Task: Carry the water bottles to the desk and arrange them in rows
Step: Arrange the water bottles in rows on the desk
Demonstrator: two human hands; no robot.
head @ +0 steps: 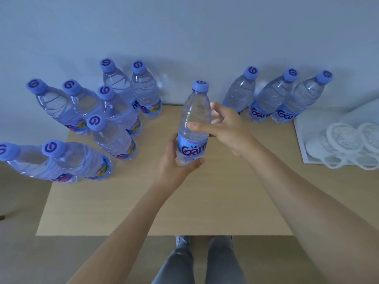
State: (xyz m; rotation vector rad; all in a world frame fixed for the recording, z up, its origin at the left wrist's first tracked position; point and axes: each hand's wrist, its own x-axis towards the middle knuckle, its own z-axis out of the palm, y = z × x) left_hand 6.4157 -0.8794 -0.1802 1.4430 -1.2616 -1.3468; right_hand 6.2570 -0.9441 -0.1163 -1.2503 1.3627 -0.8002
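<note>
Over the middle of the desk (205, 201), your left hand (174, 167) grips the upright water bottle (194, 124) at its base, while your right hand's (227, 128) fingers curl round its waist.

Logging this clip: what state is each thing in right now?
Clear plastic water bottle with blue cap, in hand: upright, capped, held.
Left hand: grips its base.
Right hand: fingers round its middle.
Ten other capped bottles: standing.
Light wooden desk: bears them.
</note>
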